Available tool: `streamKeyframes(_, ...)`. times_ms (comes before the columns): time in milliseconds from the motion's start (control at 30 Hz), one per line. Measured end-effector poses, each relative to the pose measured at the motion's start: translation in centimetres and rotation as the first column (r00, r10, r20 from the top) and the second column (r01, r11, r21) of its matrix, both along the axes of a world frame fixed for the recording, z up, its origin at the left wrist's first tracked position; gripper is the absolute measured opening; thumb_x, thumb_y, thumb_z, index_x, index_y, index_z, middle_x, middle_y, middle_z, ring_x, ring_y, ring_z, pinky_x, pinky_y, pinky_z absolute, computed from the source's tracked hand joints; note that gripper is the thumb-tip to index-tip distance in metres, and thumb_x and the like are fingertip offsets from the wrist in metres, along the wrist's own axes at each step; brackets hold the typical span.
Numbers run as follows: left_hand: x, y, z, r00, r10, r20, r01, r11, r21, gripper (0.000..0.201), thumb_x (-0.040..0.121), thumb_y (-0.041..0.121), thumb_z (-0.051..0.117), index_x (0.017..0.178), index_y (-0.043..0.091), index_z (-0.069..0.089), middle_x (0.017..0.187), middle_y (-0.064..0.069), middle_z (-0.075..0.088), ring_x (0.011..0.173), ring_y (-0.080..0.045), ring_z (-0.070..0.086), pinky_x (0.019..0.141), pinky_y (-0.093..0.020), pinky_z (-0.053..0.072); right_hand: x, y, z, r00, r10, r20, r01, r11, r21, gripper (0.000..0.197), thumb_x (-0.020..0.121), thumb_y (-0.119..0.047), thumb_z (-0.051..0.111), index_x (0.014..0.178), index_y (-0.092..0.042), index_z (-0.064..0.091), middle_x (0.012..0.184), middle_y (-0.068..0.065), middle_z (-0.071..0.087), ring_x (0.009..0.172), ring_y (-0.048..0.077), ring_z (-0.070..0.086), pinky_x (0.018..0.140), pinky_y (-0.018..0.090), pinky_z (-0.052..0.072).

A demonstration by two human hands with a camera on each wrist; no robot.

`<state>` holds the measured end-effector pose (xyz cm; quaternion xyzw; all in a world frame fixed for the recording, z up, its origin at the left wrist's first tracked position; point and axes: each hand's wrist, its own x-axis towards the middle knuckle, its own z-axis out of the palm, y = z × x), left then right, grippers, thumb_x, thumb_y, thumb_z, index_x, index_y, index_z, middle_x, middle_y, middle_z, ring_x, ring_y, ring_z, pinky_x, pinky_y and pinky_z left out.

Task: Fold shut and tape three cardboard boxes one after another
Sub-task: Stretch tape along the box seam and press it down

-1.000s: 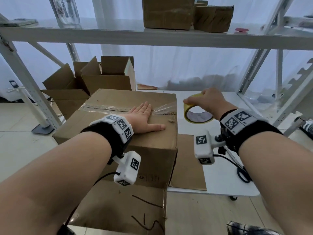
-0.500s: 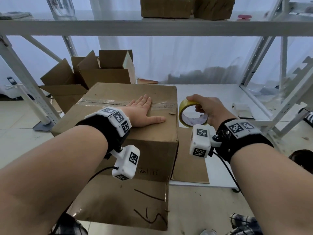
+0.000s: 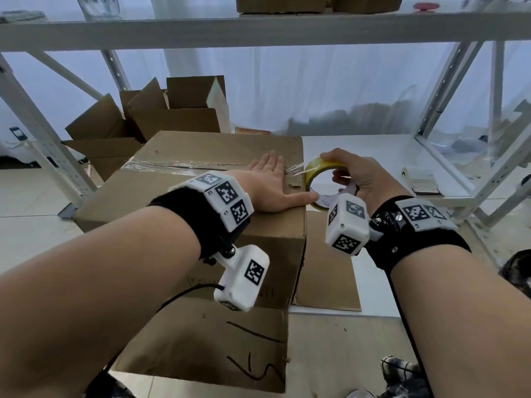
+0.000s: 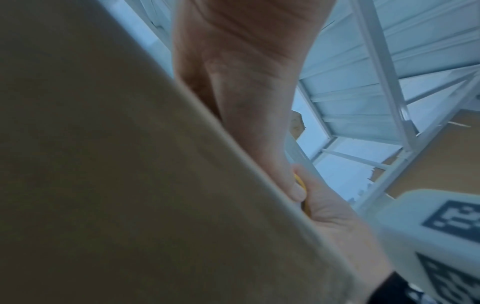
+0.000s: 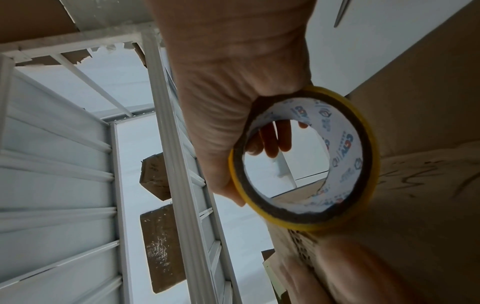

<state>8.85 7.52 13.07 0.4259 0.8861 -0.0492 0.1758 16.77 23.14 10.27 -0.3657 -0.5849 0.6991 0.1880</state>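
Note:
A big closed cardboard box (image 3: pixel 184 179) stands before me, a strip of clear tape (image 3: pixel 184 165) along its top seam. My left hand (image 3: pixel 271 182) lies flat on the box's right end, fingers straight, thumb reaching the right edge. My right hand (image 3: pixel 355 175) grips a yellow tape roll (image 3: pixel 316 179) just off that edge; a short stretch of tape runs from roll to box. In the right wrist view the roll (image 5: pixel 337 164) stands against the box's side (image 5: pixel 426 185), fingers through its core. The left wrist view shows the box (image 4: pixel 116 164) and my left thumb (image 4: pixel 270 156).
Two open cardboard boxes (image 3: pixel 161 116) stand behind the taped one at the left. A flat cardboard sheet (image 3: pixel 324 271) lies on the white table (image 3: pixel 382 150). A small notebook (image 3: pixel 422 182) lies at the right. A white metal shelf (image 3: pixel 258 30) with boxes spans overhead.
My right hand has brought the roll leftward and down to the box's right edge. The left hand stays flat on the top.

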Motion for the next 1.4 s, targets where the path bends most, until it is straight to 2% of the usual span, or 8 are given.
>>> streamKeyframes(233,0.8,1.1,-0.7,0.998,-0.059,-0.027,0.060,0.998,0.025,0.106,0.085,0.069,0.043,0.149,0.010,-0.017,0.157,-0.008,-0.023,0.145,-0.019,-0.018,0.116,-0.035,-0.007,0.1,0.5,-0.5,0.998,0.057,0.033,-0.060,0.991,0.122,0.032,0.071,-0.031,0.081,0.088,-0.009,0.064,0.079,0.004,0.060,0.074,0.016,0.055,0.069,0.028,0.043)
streamKeyframes(500,1.1,0.0,-0.6,0.988,-0.152,-0.020,0.152,0.988,-0.010,0.094,0.091,0.058,0.041,0.149,0.014,-0.019,0.157,-0.003,-0.024,0.145,-0.016,-0.018,0.116,-0.033,-0.008,2.8,0.7,-1.0,0.890,0.219,0.401,-0.390,0.821,0.417,0.049,0.078,-0.054,0.069,0.079,-0.005,0.062,0.070,0.010,0.063,0.074,0.024,0.068,0.065,0.031,0.050)
streamKeyframes(633,1.2,-0.9,-0.4,0.984,-0.175,-0.026,0.174,0.984,-0.026,0.092,0.092,0.057,0.040,0.149,0.015,-0.020,0.157,-0.001,-0.025,0.145,-0.015,-0.019,0.116,-0.033,-0.009,2.9,-0.8,-1.1,0.774,0.259,0.578,-0.545,0.737,0.400,0.064,0.082,-0.064,0.058,0.094,-0.001,0.061,0.083,0.013,0.070,0.088,0.029,0.069,0.089,0.041,0.054)
streamKeyframes(833,3.2,-1.2,-0.6,0.983,-0.167,-0.083,0.169,0.985,0.025,0.078,0.097,0.045,0.038,0.151,0.019,-0.011,0.159,-0.004,-0.017,0.147,-0.018,-0.012,0.117,-0.038,-0.005,2.0,-1.7,1.3,0.950,0.185,0.250,-0.311,0.594,0.742,0.045,0.097,-0.040,0.049,0.133,-0.013,0.049,0.135,0.007,0.051,0.122,0.021,0.049,0.103,0.034,0.039)
streamKeyframes(1033,3.7,-3.6,-0.1,0.980,-0.185,0.076,0.159,0.952,0.260,0.058,0.103,0.040,0.030,0.153,0.018,0.011,0.160,0.001,0.002,0.147,-0.013,0.000,0.115,-0.026,-0.002,-0.1,-3.6,1.6,0.833,0.404,0.378,-0.545,0.483,0.685,0.040,0.105,-0.023,0.029,0.140,-0.013,0.046,0.150,0.004,0.038,0.141,0.018,0.028,0.106,0.023,0.022)
streamKeyframes(1133,2.5,-6.9,0.0,0.982,-0.025,0.187,-0.062,0.895,0.442,0.044,0.101,0.038,0.038,0.142,0.022,0.045,0.154,0.006,0.031,0.141,-0.011,0.027,0.107,-0.017,0.016,-1.5,-3.7,1.1,0.770,0.350,0.534,-0.633,0.310,0.709,0.039,0.102,-0.029,0.037,0.134,-0.011,0.050,0.145,0.009,0.043,0.137,0.025,0.034,0.113,0.036,0.024)
streamKeyframes(1233,0.0,-10.8,-1.5,0.961,0.271,0.060,-0.273,0.885,0.377,0.058,0.096,0.053,0.041,0.146,0.024,0.036,0.155,-0.004,0.029,0.142,-0.025,0.026,0.116,-0.036,0.017,-4.3,-4.0,2.0,0.753,0.169,0.636,-0.658,0.205,0.724,0.044,0.095,-0.046,0.048,0.117,-0.010,0.057,0.122,0.012,0.059,0.115,0.031,0.052,0.101,0.041,0.039)
streamKeyframes(1400,-3.3,-16.8,-4.9,0.536,0.831,0.147,-0.836,0.498,0.229,0.129,0.050,0.101,0.025,0.152,0.024,0.005,0.158,-0.021,0.008,0.142,-0.047,0.008,0.114,-0.062,0.007,-7.8,-6.1,2.2,0.733,0.161,0.661,-0.678,0.255,0.689,0.092,0.076,-0.063,0.064,0.142,-0.007,0.035,0.141,0.015,0.044,0.127,0.033,0.046,0.105,0.044,0.039)
